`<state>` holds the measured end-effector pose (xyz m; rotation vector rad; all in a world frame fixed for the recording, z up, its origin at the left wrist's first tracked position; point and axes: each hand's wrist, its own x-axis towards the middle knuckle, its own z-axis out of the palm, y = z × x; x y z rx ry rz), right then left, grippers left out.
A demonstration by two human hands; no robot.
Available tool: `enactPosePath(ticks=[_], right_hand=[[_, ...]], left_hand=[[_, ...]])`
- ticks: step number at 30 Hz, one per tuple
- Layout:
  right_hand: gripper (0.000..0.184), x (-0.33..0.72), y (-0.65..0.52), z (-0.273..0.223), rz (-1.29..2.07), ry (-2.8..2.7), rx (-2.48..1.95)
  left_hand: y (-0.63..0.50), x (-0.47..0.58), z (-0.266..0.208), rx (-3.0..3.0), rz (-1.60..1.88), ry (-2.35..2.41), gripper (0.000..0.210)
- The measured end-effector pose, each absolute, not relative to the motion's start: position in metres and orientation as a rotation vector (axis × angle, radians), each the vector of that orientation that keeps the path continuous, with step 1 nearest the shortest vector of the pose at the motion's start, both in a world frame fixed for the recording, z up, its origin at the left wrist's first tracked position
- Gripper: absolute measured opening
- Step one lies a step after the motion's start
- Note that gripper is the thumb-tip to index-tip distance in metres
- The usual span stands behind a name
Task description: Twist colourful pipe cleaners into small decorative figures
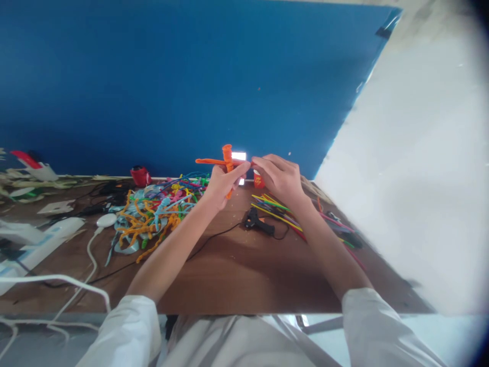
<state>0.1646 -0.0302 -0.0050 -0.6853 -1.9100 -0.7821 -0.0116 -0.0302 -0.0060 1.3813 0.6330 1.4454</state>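
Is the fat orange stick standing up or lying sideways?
Mostly upright: the orange stick pokes above the left hand, its lower end showing beneath.

Your left hand [220, 182] holds a bright orange stem [227, 154], nearly upright, thick, ringed and wider at its top; a thinner orange strip [208, 161] crosses it sideways, its right end at your right hand [281, 176].

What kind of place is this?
Probably a craft workspace: a tangled heap of colourful fuzzy stems and what looks like a black pistol-shaped glue gun lie on a brown wood-look table, and the left hand holds an orange fuzzy rod.
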Motion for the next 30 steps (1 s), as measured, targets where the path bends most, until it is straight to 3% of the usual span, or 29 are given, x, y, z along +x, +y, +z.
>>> enactPosePath(ticks=[9, 12, 18, 20, 23, 27, 30], right_hand=[[0.018, 0.16, -0.031, -0.008, -0.593, -1.875, -0.74], [0.023, 0.152, -0.035, -0.006, -0.222, -1.854, -0.789], [0.035, 0.135, -0.038, -0.003, 0.977, -1.57, -0.667], [0.035, 0.134, -0.038, -0.002, 1.175, -1.493, -0.632], [0.031, 0.138, -0.036, -0.001, 1.017, -1.594, -0.654], [0.018, 0.149, -0.037, 0.002, 0.287, -1.814, -0.748], [0.019, 0.158, -0.038, 0.003, -0.216, -1.93, -0.728]], left_hand=[[-0.037, -0.006, -0.002, 1.3, 1.48, 0.557, 0.023], [-0.032, -0.008, -0.006, 1.412, 1.563, 0.617, 0.018], [-0.028, -0.014, -0.011, 1.654, 1.684, 0.657, 0.014], [-0.028, -0.014, -0.012, 1.649, 1.68, 0.639, 0.014], [-0.026, -0.013, -0.012, 1.583, 1.672, 0.624, 0.014], [-0.024, -0.01, -0.011, 1.417, 1.646, 0.606, 0.017], [-0.024, -0.011, -0.009, 1.315, 1.586, 0.564, 0.02]])
